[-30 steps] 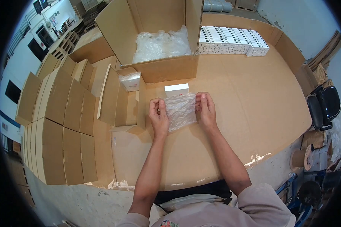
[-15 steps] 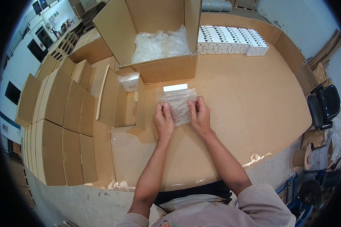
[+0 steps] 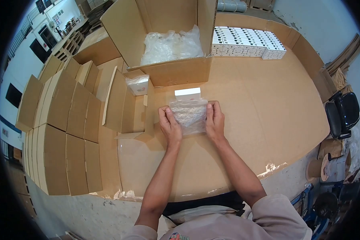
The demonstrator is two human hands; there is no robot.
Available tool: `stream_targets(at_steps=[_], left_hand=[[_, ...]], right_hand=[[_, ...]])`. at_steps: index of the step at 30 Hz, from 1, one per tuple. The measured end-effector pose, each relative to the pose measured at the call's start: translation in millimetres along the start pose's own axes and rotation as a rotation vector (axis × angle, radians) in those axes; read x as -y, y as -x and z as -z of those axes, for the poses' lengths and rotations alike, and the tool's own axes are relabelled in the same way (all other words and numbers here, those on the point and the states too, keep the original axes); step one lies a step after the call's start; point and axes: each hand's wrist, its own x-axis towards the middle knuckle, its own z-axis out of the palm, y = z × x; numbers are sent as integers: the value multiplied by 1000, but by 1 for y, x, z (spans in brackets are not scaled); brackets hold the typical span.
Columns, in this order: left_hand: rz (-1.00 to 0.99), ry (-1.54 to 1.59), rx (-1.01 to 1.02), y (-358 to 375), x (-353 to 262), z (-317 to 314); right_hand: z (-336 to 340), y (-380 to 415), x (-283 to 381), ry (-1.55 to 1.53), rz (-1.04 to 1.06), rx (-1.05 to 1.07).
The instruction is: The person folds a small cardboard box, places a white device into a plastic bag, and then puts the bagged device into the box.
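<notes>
Brown cardboard covers one table [image 3: 268, 104]. One large carton [image 3: 180, 72] stands at twelve o'clock, one smaller carton [image 3: 129, 112] open at ten. Two nearly closed hands, left hand [image 3: 171, 126] and right hand [image 3: 215, 123], pinch one clear pouch [image 3: 189, 115] by opposite sides, centrally. Two white boxes: wrapped box [image 3: 140, 88] inside the smaller carton, unwrapped box [image 3: 188, 94] at twelve, just beyond the pouch.

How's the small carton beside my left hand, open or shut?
The small carton is open: from above, a wrapped white box shows inside it.
</notes>
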Motion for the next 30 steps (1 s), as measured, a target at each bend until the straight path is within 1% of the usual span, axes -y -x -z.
stream_targets(at_steps=[2,5,8,11,14,17,20,23,26,29,30], left_hand=[[-23,-16,10,-1,2,1],[122,75,140,1,-26,4],[248,-40,231,-3,-12,6],[59,-67,117,-3,-4,1],[78,-64,153,-1,0,2],[72,31,100,0,-2,-2],[7,153,90,-1,-5,-5],[-69,123,141,-3,2,2],[-88,74,159,-2,3,5],[-62,57,177,1,-1,3],[-51,54,191,2,-2,4]], right_hand=[[1,-1,1,-54,1,6],[-2,-1,-12,-24,16,-8],[1,0,-1,18,110,36],[-1,2,1,-77,49,73],[0,0,-6,-52,-3,47],[-1,1,-9,46,18,4],[1,0,0,-50,-5,-10],[9,-5,10,-144,100,-24],[22,-13,22,77,481,29],[26,-10,19,64,512,114],[26,-9,21,64,517,112]])
